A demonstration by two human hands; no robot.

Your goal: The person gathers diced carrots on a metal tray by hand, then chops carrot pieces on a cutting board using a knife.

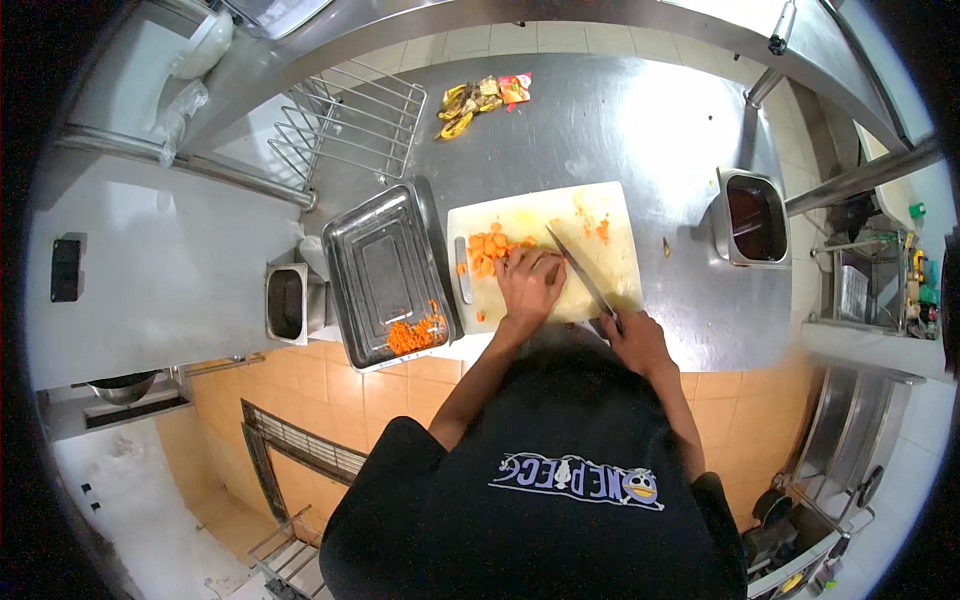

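Observation:
A white cutting board [545,210] lies on the steel table before me. My right hand [638,343] is closed round the handle of a kitchen knife [588,274], whose blade slants across the board toward its far side. Beside the blade, my left hand [530,284] presses down with curled fingers; what lies under them is mostly hidden, with a speck of orange at the fingertips. Sliced carrot [488,244] is heaped left of that hand. Small orange scraps [602,230] dot the board's far right part.
Left of the board, a steel tray [384,262] holds finely chopped carrot [412,336]. A wire rack [362,120] stands behind it. Yellow-brown peels [466,106] and a red packet [515,88] lie at the back. To the right sits a steel container [728,250] with dark contents.

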